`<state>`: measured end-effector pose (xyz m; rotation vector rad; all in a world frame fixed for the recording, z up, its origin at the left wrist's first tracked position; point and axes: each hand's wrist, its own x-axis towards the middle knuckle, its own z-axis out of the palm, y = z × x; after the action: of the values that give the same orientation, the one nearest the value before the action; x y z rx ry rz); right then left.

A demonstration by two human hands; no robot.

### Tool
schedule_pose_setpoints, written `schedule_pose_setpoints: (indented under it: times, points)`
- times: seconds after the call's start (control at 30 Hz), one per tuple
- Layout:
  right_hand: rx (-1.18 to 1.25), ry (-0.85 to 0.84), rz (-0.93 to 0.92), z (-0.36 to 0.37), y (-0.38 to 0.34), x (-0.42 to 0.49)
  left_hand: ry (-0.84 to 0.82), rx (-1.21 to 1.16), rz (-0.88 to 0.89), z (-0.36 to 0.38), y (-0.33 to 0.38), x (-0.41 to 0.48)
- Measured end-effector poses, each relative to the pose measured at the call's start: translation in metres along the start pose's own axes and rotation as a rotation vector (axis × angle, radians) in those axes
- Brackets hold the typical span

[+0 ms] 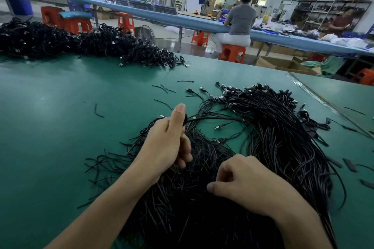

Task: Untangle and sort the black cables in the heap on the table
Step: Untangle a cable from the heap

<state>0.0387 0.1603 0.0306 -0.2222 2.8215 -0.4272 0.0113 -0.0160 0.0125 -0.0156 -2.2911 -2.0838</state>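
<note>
Black cables (273, 137) lie heaped, left hand (168, 145) gripping a few strands

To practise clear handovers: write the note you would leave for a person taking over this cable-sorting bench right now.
Left hand grips a small bunch of cables, thumb up.
Right hand is curled over the heap; whether it holds a cable is unclear.
Seemingly done: the straightened cables lie roughly parallel on the right, plugs at the far end.
Left: the tangled near part of the heap under both hands, and a second pile at the far left of the table.
</note>
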Motion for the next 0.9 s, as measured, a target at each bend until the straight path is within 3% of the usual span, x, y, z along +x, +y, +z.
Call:
schedule_pose_setpoints:
  times: [0.17,0.43,0.67,0.8,0.9]
  points:
    - [0.052,0.03,-0.001,0.005,-0.002,0.003,0.001,0.082,0.031,0.003,0.002,-0.002]
    - [0.078,0.022,-0.025,0.007,0.002,0.006,0.012,-0.045,0.047,-0.001,-0.002,0.004]
    - [0.227,0.248,-0.064,-0.003,0.002,0.001,-0.009,-0.063,-0.064,-0.002,-0.001,0.003]
    - [0.372,0.264,-0.091,-0.004,-0.001,0.001,0.011,-0.12,-0.103,-0.001,0.001,0.002]
    - [0.42,0.298,-0.081,-0.004,0.002,0.002,0.008,-0.071,-0.035,0.001,0.001,0.001]
